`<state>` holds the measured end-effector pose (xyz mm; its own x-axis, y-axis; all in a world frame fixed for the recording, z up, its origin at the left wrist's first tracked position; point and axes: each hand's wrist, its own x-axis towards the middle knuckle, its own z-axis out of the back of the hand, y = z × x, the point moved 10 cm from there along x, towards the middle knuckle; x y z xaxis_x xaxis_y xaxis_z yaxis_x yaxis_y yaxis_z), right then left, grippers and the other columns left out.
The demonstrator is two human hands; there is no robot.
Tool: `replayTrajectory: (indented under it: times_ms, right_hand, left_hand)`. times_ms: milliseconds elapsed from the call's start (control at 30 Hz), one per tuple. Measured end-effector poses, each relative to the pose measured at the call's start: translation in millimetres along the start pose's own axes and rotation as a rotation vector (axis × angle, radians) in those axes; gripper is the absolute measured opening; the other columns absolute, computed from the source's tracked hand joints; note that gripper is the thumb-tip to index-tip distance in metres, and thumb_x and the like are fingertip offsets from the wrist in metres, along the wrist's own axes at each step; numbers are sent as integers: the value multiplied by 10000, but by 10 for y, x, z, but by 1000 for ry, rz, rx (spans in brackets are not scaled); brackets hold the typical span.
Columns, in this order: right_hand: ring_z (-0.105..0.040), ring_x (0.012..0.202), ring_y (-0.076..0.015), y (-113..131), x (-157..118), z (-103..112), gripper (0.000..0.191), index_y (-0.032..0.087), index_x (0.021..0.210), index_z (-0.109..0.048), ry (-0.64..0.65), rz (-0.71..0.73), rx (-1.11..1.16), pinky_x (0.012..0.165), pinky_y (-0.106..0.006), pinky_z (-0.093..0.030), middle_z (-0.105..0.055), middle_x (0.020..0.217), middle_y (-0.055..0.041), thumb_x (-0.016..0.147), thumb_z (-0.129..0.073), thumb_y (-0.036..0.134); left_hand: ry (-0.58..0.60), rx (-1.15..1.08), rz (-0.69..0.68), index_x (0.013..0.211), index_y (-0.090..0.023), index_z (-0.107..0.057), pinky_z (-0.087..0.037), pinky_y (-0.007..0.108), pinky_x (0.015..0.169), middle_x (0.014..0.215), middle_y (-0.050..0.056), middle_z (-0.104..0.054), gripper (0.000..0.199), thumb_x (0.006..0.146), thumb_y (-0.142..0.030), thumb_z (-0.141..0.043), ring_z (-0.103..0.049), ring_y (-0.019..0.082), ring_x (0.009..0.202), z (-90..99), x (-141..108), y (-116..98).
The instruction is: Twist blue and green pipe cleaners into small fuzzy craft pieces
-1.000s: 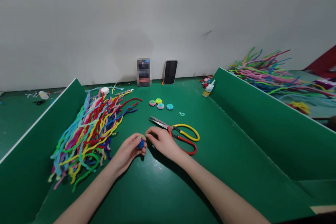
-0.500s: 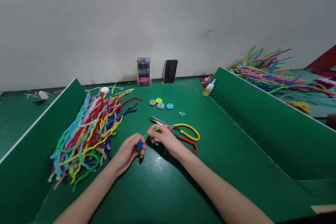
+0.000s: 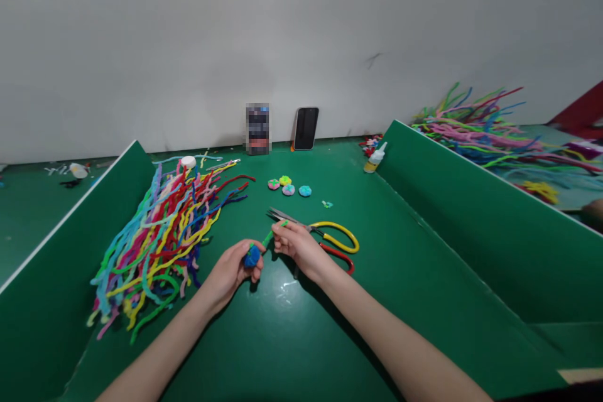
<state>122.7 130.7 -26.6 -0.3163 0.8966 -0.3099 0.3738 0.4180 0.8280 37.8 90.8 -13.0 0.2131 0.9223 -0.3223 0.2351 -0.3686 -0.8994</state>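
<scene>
My left hand pinches a small blue coiled piece just above the green table. A short green pipe cleaner sticks out of that coil up to the right, and my right hand grips its far end between thumb and fingers. Scissors with a yellow and a red handle lie right behind my right hand, blades pointing left. A big heap of many-coloured pipe cleaners lies to the left of my hands.
Several small round coiled pieces lie further back, with a tiny scrap near them. A glue bottle, a black phone and a small box stand by the white back wall. Green dividers flank the workspace; more pipe cleaners lie beyond the right one.
My right hand has moved up and to the right, away from the left hand, drawing the green pipe cleaner out of the blue coil. The left hand stays in place.
</scene>
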Motion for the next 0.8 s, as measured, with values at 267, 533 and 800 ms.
replayTrajectory:
  times_ms: [267,533,800]
  right_hand:
    - [-449,474,-44,-51,-110,-293,263,144,680,-523,251,-41,-138,509,-190,-336,-494,520,56,598,-604,380]
    - [-425,422,-53,-25,-34,-186,256,157,605,-455,133,47,-266,462,-200,-325,-456,464,73,612,-568,387]
    - [-412,415,-61,93,-5,-118,171,157,570,-472,20,165,-431,455,-208,-322,-439,449,71,651,-525,297]
  left_hand:
    - [73,1,12,809,-122,-563,-401,203,524,623,8,-558,283,697,-380,-533,-510,86,533,-60,-11,45]
    - [109,263,-50,802,-136,-570,-415,225,579,705,22,-576,260,684,-364,-532,-519,102,590,-113,-21,17]
    - [58,965,-419,781,-176,-575,-390,274,734,802,37,-601,163,746,-279,-454,-535,156,777,-258,-164,-236]
